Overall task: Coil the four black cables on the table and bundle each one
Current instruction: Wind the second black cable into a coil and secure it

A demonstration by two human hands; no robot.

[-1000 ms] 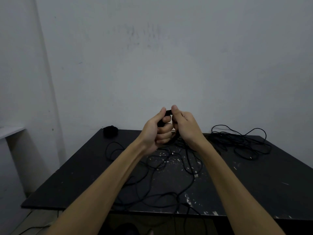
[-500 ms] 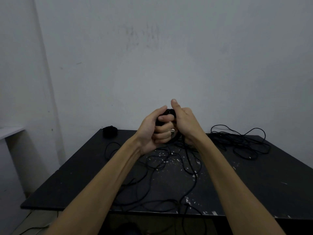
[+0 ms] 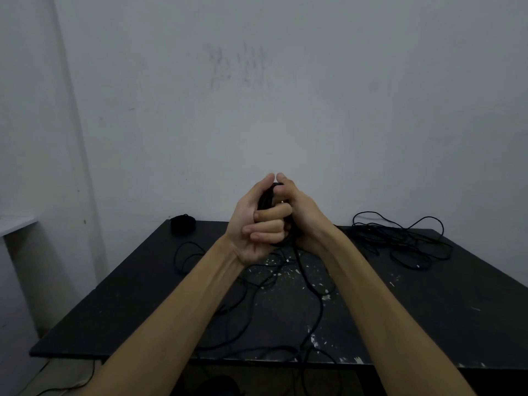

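The left hand (image 3: 257,221) clenches the coil (image 3: 265,199), the right hand (image 3: 300,212) pinches its top; loops should stay even while slack (image 3: 314,304) feeds off the bench (image 3: 457,324).

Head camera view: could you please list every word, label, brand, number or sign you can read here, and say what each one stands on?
None: no readable text shows anywhere.
Wall: only faint smudges, no letters.
Table: pale scratches and chips, not writing.
Cable held in the left hand and right hand: plain black, no label visible.
Loose cable pile and coiled bundle: too dark and small to show any marking.
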